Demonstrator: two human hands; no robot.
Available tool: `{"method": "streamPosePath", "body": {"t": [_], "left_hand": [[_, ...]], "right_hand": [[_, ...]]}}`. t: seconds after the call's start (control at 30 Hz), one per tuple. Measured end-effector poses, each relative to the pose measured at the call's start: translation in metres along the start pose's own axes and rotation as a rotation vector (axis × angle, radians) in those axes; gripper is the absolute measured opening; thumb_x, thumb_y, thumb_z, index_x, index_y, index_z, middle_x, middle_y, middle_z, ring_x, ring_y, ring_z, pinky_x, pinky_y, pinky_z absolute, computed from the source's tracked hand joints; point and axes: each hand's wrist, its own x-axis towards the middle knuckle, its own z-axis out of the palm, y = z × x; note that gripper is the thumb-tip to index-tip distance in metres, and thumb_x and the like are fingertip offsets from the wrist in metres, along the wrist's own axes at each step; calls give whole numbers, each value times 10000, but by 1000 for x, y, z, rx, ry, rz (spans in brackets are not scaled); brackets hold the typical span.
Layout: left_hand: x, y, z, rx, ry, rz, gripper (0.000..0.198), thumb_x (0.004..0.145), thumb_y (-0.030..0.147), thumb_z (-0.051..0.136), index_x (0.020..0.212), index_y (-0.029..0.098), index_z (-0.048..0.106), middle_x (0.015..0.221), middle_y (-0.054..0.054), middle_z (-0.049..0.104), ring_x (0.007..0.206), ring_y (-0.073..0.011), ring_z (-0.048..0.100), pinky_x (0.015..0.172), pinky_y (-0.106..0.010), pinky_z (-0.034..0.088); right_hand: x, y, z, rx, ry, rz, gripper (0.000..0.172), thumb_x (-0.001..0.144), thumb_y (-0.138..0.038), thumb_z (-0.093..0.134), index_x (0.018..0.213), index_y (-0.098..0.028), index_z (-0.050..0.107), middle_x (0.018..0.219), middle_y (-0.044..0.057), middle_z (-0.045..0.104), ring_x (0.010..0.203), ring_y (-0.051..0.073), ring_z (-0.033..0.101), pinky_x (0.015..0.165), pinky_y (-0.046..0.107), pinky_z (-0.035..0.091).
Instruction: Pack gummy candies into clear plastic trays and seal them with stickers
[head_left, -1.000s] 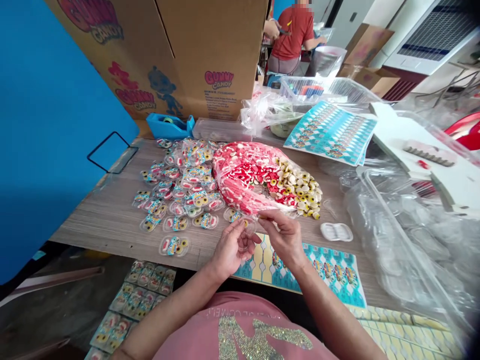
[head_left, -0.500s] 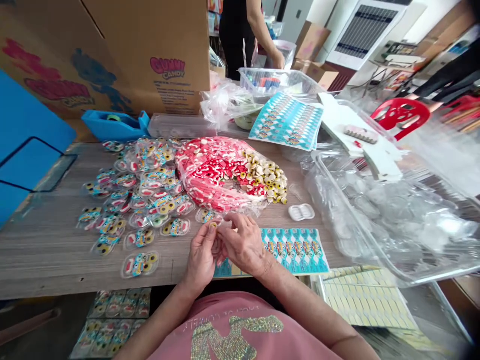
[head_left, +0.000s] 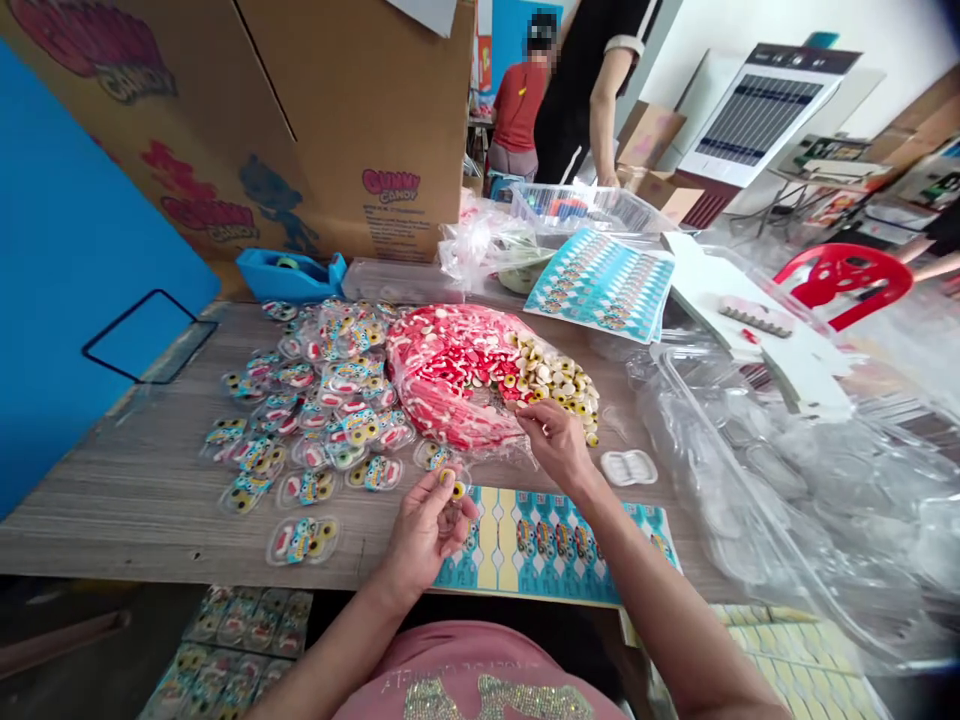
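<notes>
My left hand (head_left: 421, 530) is closed on a small clear plastic candy case (head_left: 456, 490), with yellow-and-black eye gummies showing at the thumb. Over the near edge of an open bag of red and white gummies (head_left: 450, 375), my right hand (head_left: 559, 445) has thumb and fingers pinched together. What lies between those fingertips, if anything, is too small to make out. Eye gummies (head_left: 559, 375) are heaped at the bag's right side. Under my forearms lies a sheet of blue labels (head_left: 555, 540), some peeled off. An open white-looking clear case (head_left: 628, 467) sits to the right.
Filled, labelled candy cases (head_left: 330, 390) are piled on the left. Behind stand a blue tape dispenser (head_left: 289, 275) and a large cardboard box (head_left: 337, 120). More label sheets (head_left: 604, 280) lie at the back. A clear tray (head_left: 697, 440) holds empty cases on the right. Other people are beyond.
My right hand has left my left hand and moved up and right to the gummy bag. My left hand keeps the case. The view has shifted, showing another person behind.
</notes>
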Motion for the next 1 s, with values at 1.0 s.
{"method": "streamPosePath", "body": {"t": [1.0], "left_hand": [[-2, 0, 9, -401, -211, -178, 251, 961, 375, 571, 1104, 178, 631, 751, -5, 664, 562, -98, 609, 547, -206, 491]], "right_hand": [[-41, -86, 9, -228, -447, -508, 60, 820, -317, 748, 796, -262, 749, 1324, 90, 587, 1255, 357, 455, 941, 532, 375]]}}
